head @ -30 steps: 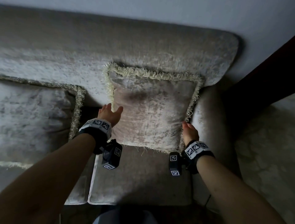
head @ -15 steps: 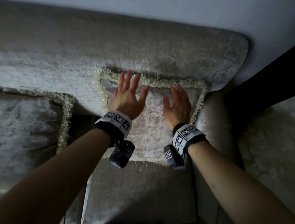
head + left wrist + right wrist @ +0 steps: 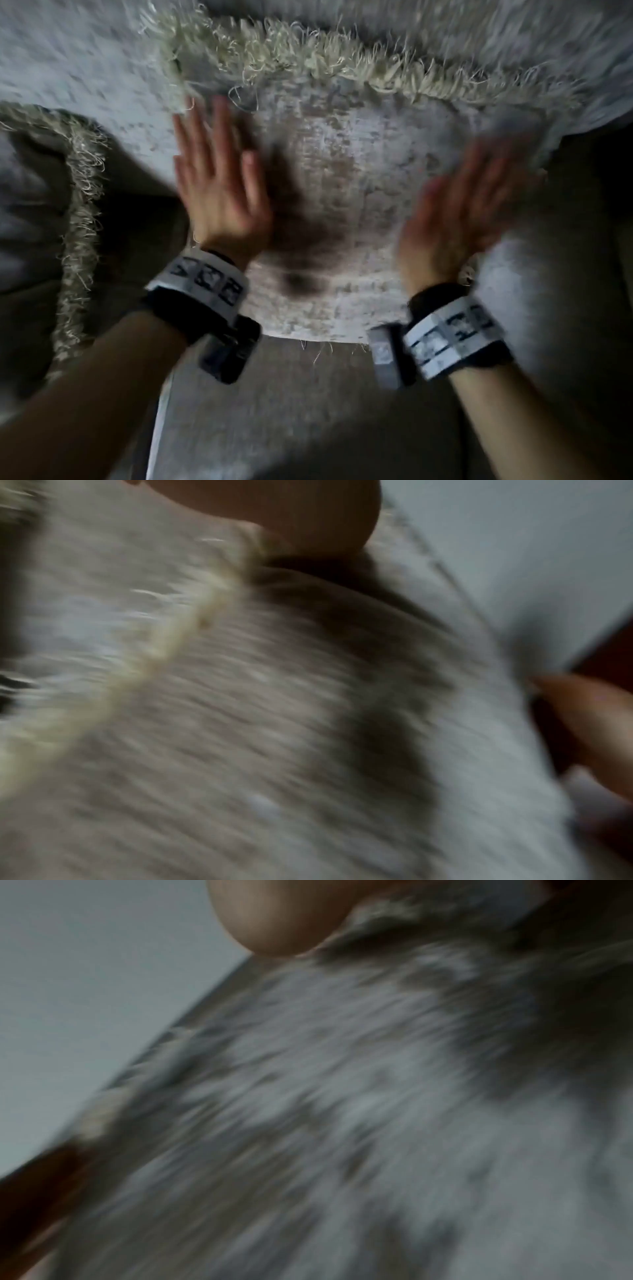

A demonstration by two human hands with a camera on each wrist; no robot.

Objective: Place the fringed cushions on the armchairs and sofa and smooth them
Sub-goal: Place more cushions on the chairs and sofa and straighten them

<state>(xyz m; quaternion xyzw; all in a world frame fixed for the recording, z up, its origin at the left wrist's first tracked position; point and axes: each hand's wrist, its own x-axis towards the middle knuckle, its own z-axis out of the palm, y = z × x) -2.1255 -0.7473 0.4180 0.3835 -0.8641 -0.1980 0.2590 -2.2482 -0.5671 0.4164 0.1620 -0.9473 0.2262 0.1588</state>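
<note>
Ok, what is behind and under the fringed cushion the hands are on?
Behind the fringed cushion rises the sofa backrest, showing above its top fringe. Under its lower edge lies the seat cushion. Both hands, left hand and right hand, lie flat on its face. The contact zones themselves are covered.

The right hand (image 3: 459, 219), right of centre in the head view, is smeared by motion, its fingers indistinct. Both wrist views are streaked. The second cushion (image 3: 30, 192) is cut off by the left edge.

Likely a home living room — velvet sofa (image 3: 274, 411), fringed cushions (image 3: 342, 178).
</note>
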